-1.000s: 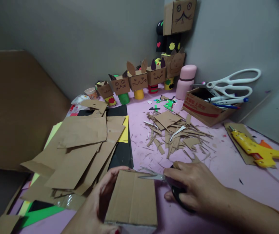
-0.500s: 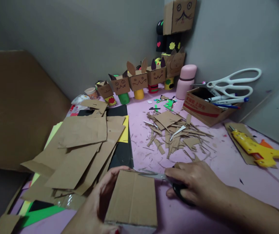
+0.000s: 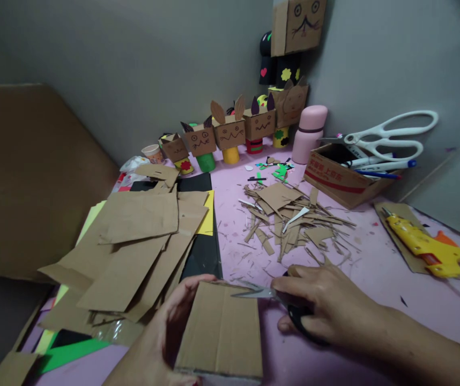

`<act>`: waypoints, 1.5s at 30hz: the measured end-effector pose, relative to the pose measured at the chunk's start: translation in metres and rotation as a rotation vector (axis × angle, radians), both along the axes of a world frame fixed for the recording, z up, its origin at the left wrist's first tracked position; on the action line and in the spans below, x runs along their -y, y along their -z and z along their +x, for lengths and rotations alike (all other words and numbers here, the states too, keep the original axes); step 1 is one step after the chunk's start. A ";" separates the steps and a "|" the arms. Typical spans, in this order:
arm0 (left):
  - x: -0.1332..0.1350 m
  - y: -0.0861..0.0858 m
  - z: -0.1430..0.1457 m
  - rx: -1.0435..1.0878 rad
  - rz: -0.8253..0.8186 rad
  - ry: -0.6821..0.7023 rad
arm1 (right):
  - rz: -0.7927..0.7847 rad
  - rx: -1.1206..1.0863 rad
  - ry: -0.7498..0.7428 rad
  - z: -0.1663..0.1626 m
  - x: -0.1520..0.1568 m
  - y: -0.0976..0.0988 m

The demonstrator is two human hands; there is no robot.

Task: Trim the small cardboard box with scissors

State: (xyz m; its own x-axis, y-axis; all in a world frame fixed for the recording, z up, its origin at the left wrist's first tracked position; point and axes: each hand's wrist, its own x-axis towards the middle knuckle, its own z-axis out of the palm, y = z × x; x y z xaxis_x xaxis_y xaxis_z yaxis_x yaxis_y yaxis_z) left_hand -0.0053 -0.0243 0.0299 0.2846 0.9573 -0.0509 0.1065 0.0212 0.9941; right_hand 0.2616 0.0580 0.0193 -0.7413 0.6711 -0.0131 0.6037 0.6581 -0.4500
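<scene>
My left hand grips a folded piece of brown cardboard at the bottom centre, thumb behind its left edge. My right hand is closed around the black handles of a pair of scissors. The metal blades are slightly apart at the cardboard's top right edge. Both hands hover just above the pink table.
A pile of cardboard strips lies beyond the hands. Stacked cardboard sheets lie at left over black and coloured paper. Cardboard animal figures line the wall. A box with white scissors and pens, and a yellow glue gun, are at right.
The scissor blades closed along the cardboard's top edge, then opened a little again. The view shifted slightly; both hands keep their hold.
</scene>
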 end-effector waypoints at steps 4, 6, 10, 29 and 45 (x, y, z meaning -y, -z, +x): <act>-0.001 -0.004 0.003 0.039 -0.014 0.008 | -0.009 -0.012 -0.005 0.000 0.000 0.002; -0.001 -0.005 0.003 0.056 -0.018 0.017 | -0.005 -0.017 -0.015 0.000 -0.001 0.003; 0.000 -0.002 0.002 0.044 -0.009 0.005 | 0.020 -0.026 -0.027 0.001 -0.002 0.005; 0.001 -0.004 0.003 0.013 -0.042 0.012 | -0.043 -0.005 0.001 -0.006 0.001 -0.004; 0.006 -0.004 0.004 0.070 -0.086 0.029 | -0.179 -0.157 -0.092 -0.009 0.007 -0.023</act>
State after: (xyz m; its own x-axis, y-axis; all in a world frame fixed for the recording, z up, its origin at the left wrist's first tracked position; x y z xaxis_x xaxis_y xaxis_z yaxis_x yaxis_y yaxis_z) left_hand -0.0014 -0.0305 0.0343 0.3176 0.9417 -0.1112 0.0385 0.1044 0.9938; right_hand 0.2521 0.0514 0.0419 -0.8016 0.5978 -0.0054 0.4581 0.6085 -0.6480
